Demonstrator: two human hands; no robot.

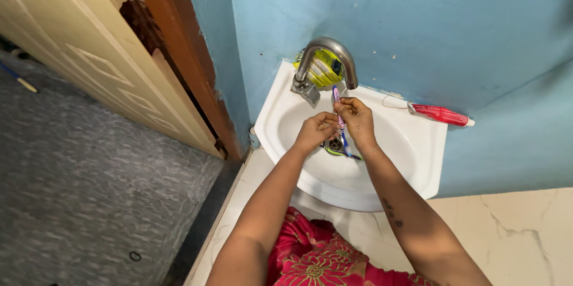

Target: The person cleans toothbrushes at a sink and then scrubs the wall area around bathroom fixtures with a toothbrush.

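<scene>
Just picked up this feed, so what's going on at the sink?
A person stands over a white ceramic wall basin, both hands under its curved metal tap. The right hand holds a pink-and-blue toothbrush upright; the left hand touches it. A red toothpaste tube lies on the rim.

A slim toothbrush point(341, 120) with a purple-pink handle and blue lower end stands nearly upright over the sink point(418, 160) bowl, its head up just below the tap point(325, 59) spout, its lower end near the drain, pinched between fingers point(349, 105) of both hands
</scene>
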